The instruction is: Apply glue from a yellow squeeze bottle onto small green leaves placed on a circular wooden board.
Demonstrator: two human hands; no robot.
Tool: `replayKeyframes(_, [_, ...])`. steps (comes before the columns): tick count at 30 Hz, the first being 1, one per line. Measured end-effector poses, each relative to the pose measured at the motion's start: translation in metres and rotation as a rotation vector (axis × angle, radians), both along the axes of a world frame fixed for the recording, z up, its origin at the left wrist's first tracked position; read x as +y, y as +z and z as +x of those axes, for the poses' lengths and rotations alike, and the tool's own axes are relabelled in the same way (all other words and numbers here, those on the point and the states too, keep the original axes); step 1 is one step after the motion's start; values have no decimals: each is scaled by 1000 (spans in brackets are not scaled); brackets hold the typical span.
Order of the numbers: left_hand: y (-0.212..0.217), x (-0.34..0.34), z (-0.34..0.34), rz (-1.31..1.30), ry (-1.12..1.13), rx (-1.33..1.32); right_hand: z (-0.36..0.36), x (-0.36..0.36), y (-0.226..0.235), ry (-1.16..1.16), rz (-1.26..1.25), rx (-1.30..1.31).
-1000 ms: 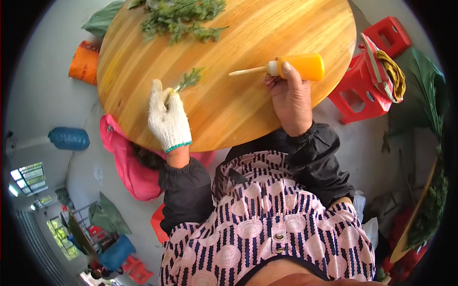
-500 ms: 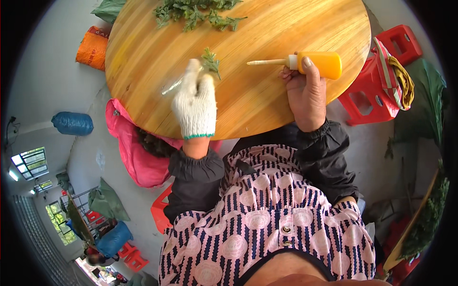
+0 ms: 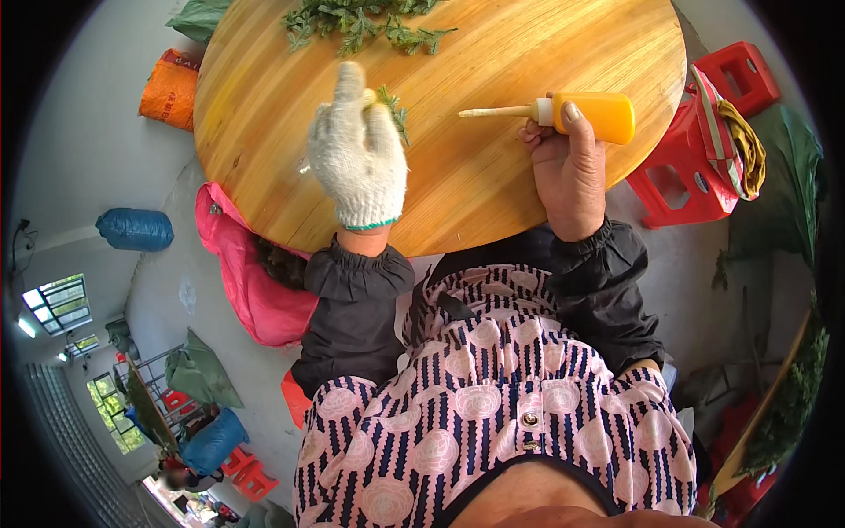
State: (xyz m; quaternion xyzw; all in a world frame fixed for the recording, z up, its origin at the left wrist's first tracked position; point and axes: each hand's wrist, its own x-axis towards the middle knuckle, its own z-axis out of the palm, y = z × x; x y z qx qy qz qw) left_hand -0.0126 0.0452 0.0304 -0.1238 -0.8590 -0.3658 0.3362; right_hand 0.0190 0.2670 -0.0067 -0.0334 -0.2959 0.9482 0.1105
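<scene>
The left hand (image 3: 356, 158), in a knobbly white knit glove, has moved up the desk (image 3: 264, 132) since a second ago, toward twelve o'clock. Its grip is pinching together on a small leafy green sprig (image 3: 393, 110), lifting it nearer the feathery green pile (image 3: 361, 22). The bare right hand (image 3: 568, 167) is staying clamped on a smooth orange-handled knife (image 3: 581, 114), pale blade pointing to nine o'clock. The round desk is shiny yellow wood.

Herb pile (image 3: 361, 22) at the bench's (image 3: 493, 194) far side is cut off by the top edge. Left hand (image 3: 356, 158) covers most of the green sprig (image 3: 393, 110), so its stem and the grip on it can't be seen. Right hand's fingers (image 3: 572, 113) wrap over the orange-handled tool (image 3: 581, 114); its pale tip is too small to identify.
</scene>
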Motion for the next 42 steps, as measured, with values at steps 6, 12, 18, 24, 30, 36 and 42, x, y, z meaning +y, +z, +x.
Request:
replayKeyframes(6, [-9,-23,-3,-516,30,-135,0,0,0,16,-11,5])
replayKeyframes(12, [-22,-36,11,-312,69,-374,3,0,4,26,-12,-3])
replayKeyframes(18, [-30,-42,8,-49,6,-190,3,-2,3,30,-6,-10])
replayKeyframes(24, [1,-31,12,-152,81,-115,2,0,1,34,-8,-16])
replayKeyframes(30, [-3,-42,-2,-269,-38,-116,3,-1,4,32,-9,-21])
replayKeyframes(36, [-12,-27,-1,-243,-203,-245,2,-1,3,34,1,-11])
replayKeyframes(42, [-15,-15,-4,-349,-239,-150,3,0,2,21,-4,-14])
